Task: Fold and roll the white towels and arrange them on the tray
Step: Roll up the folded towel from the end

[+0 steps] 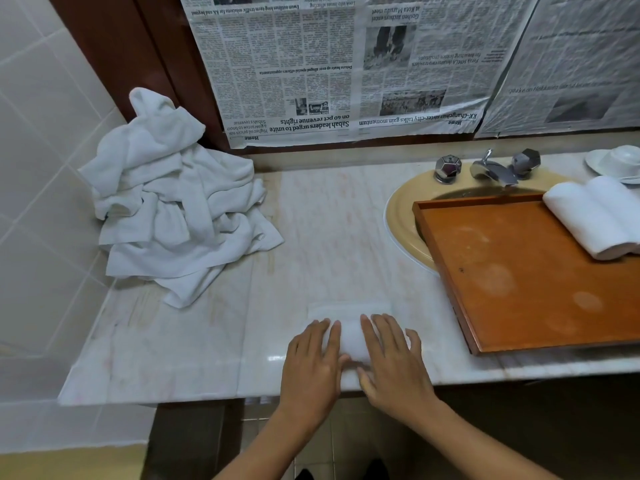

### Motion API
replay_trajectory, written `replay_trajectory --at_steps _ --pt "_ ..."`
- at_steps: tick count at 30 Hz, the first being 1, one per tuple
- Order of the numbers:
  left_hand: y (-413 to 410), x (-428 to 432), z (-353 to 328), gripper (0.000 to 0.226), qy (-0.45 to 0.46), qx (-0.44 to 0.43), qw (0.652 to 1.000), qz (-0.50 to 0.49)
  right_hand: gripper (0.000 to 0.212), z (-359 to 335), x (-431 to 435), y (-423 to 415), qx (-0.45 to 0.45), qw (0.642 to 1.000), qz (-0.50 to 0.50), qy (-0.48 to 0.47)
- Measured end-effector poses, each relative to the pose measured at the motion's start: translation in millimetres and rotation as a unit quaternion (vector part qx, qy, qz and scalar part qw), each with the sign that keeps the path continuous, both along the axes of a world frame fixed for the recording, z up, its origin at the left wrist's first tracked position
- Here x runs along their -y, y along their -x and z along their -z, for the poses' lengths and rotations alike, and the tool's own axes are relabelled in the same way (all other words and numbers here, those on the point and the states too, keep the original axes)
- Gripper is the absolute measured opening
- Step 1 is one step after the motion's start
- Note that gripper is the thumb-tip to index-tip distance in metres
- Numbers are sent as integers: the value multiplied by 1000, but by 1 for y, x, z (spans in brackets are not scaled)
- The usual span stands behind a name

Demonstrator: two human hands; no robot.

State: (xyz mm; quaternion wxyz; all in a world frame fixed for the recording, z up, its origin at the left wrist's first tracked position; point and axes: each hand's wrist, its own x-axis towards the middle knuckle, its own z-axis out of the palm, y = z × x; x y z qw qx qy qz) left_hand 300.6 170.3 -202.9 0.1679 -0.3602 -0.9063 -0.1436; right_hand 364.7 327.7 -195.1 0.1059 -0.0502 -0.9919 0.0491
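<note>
Right, both hands are down on a towel [349,336] at the front edge of the surface [329,220], abt midway along. Left hand [313,362] and right hand [394,368] lie side by side, palms down. Fingers are fairly straight, spread over the towel's rolled-up part and pressing on it, not clenched. Thumbs sit at the near side of it; can't tell if they tuck under. A flat strip of the towel shows just beyond the fingertips, blurred.

The pile [173,209] of loose white towels is heaped in the back-left corner against the tiled wall, w/ one end trailing toward the middle. The tray [502,271], brown wood, sits at the right, partly over the sink [398,223], w/ its front-left corner near the surface's front edge. White rolls [595,216] lie touching each other at the tray's far right.

At the back: tap [493,169], cup & saucer [620,161] in the back-right corner, newspaper [311,64] on the wall.
</note>
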Motion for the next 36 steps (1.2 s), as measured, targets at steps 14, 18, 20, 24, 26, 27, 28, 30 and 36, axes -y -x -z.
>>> replay_trajectory --at_steps 14,18,20,24,26,27,28,30,36 --pt "78 -37 -28 69 60 203 975 -65 80 -31 -36 91 197 978 7 67" --pt "102 -52 -36 51 95 269 955 -86 86 -40 -50 116 284 948 12 143" --pt "109 -54 -38 45 99 294 947 -86 88 -45 -54 124 333 927 19 173" --pt "108 -50 -34 44 82 289 950 -84 80 -49 -48 122 341 923 32 174" --pt "102 -47 -30 48 74 260 960 -75 78 -48 -43 113 337 925 49 168" --pt "99 -45 -29 54 70 238 966 -66 78 -47 -39 108 340 923 60 171" --pt "97 -42 -29 61 64 219 972 -52 77 -47 -36 104 345 919 73 179" --pt "96 -37 -24 67 53 200 978 -23 72 -47 -28 96 356 907 104 201" --pt "86 -24 -15 41 6 151 988 38 64 -46 1 66 309 924 162 158"
